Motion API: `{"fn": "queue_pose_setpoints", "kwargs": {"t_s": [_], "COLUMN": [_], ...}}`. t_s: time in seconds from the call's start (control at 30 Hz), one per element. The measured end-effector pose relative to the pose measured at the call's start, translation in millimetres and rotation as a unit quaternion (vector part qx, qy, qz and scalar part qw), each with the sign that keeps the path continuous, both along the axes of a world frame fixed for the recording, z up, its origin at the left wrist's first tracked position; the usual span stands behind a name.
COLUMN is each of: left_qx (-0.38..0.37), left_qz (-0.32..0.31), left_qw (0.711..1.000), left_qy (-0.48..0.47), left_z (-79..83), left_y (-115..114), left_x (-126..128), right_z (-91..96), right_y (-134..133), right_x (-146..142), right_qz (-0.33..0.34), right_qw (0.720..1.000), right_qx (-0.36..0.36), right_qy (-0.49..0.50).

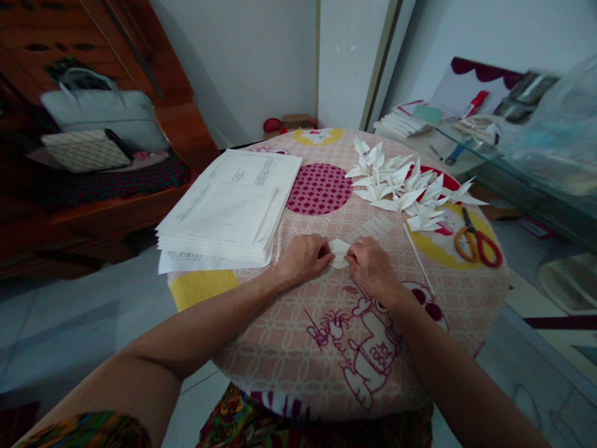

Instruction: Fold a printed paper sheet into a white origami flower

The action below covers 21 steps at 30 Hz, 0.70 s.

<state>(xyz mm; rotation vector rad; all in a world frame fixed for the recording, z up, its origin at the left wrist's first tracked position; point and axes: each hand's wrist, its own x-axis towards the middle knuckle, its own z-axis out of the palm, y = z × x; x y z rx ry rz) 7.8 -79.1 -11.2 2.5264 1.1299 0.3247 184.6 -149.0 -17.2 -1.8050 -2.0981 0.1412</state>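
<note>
A small piece of folded white paper (339,253) lies flat near the middle of the table, between my two hands. My left hand (305,256) pinches its left edge, fingers curled together. At the right edge, my right hand (372,264) grips the same paper with closed fingers. Beyond my right hand, a heap of folded white paper cranes (396,180) spreads over the far right of the table. To the left sits a thick stack of printed paper sheets (219,205), with smaller cut pieces on top.
Scissors (476,241) with orange and red handles lie at the table's right edge. A thin white strip (418,258) rests beside my right forearm. The round table has a patterned cloth (280,348). A glass shelf (513,186) stands right; a wooden bench (177,124) with bags stands left.
</note>
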Motion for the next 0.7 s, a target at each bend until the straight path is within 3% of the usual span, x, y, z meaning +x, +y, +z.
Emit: {"fn": "queue_pose_setpoints", "kwargs": {"t_s": [0.3,0.7], "left_qx": [0.017,0.028], "left_qz": [-0.002,-0.002], "left_qw": [1.000,0.999], "left_qy": [0.008,0.032], "left_z": [-4.8,-1.4], "left_y": [2.3,1.9], "left_x": [0.5,3.0], "right_z": [1.0,8.3], "right_y": [-0.7,1.0], "right_x": [5.0,-1.1], "right_qz": [0.041,0.018], "right_qw": [0.999,0.999], "right_qx": [-0.002,-0.028], "right_qy": [-0.005,-0.039]}}
